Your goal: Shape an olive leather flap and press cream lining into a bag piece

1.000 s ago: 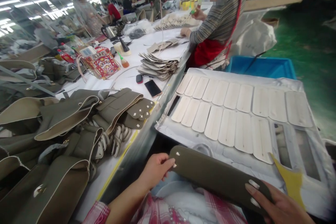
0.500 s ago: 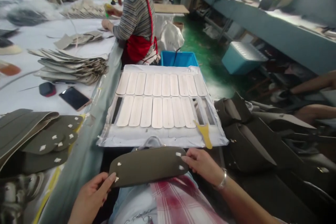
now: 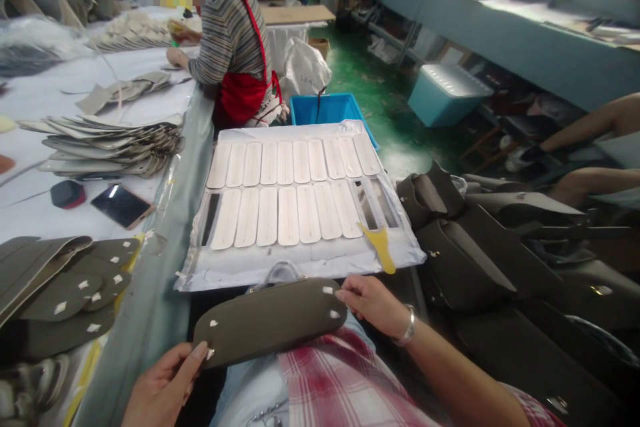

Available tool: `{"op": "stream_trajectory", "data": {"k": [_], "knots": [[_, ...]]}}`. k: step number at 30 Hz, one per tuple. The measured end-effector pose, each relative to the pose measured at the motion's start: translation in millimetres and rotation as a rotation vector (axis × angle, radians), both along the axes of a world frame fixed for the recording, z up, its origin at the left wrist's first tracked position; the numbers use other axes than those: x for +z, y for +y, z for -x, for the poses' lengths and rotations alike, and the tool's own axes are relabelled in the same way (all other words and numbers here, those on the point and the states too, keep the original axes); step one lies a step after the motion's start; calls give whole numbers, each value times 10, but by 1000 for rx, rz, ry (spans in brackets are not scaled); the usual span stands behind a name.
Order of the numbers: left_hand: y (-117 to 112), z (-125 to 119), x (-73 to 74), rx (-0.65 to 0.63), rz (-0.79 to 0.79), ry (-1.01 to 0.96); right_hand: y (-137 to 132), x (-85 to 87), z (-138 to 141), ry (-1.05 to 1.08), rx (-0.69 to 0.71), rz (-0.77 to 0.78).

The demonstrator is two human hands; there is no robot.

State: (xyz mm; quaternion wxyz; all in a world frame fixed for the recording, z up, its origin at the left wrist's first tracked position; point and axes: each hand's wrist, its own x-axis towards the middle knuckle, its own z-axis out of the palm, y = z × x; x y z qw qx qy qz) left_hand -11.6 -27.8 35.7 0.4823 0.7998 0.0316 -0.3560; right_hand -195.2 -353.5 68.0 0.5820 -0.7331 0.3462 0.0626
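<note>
An olive-green oblong panel (image 3: 270,320) with rounded ends and small white patches near its corners is held over my lap. My left hand (image 3: 167,377) pinches its left end, thumb on top beside a white patch. At the right end, my right hand (image 3: 375,307) grips the edge between thumb and curled fingers. Just beyond the panel lies a white-covered board (image 3: 300,260) bearing two rows of pale oblong strips (image 3: 287,217). A yellow scraper-like tool (image 3: 380,247) rests at the board's near right corner.
On the left table are stacked grey pieces (image 3: 115,143), a phone (image 3: 121,205) and green panels (image 3: 75,293). Dark green bag parts (image 3: 465,267) are piled at right. A co-worker in a red apron (image 3: 245,93) stands ahead, near a blue bin (image 3: 327,110).
The view has shifted slightly, so most surroundings appear farther left. Both hands still hold the panel by its ends, with its left end tipped a little lower.
</note>
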Motion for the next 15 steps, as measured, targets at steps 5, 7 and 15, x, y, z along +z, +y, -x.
{"op": "stream_trajectory", "data": {"k": [5, 7, 15], "knots": [[-17, 3, -1, 15, 0, -26, -14, -80, 12, -14, 41, 52], [-14, 9, -5, 15, 22, -27, -17, -80, 7, -2, 46, 43], [-96, -56, 42, -34, -48, -51, -35, 100, -100, 97, 179, 270]]}}
